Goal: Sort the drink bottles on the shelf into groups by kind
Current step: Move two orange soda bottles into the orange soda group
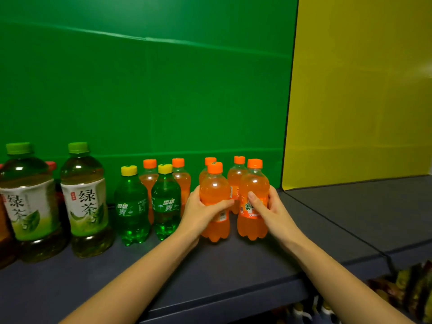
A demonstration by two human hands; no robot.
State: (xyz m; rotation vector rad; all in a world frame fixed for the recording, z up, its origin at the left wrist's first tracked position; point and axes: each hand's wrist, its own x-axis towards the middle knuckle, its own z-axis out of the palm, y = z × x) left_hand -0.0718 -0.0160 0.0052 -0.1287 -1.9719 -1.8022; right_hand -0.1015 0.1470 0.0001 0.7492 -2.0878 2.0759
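Green-tea bottles (86, 202), two of them and the largest, stand at the left of the dark shelf (233, 265) against a green backdrop (140, 90). A red-capped bottle (51, 164) is mostly hidden behind them, and a brown bottle (3, 230) is cut off by the left edge. Next come two green soda bottles (131, 206), half covering two orange ones (181, 176). The left hand (201, 211) wraps its fingers round an orange bottle (215, 188); the right hand (268, 209) grips a second orange bottle (253, 183) just beside it. Two more orange bottles (238, 176) stand behind these, partly hidden. Bare shelf surface runs right to the yellow panel (362, 90). Below the front edge, blurred packets (409, 288) are hard to make out.
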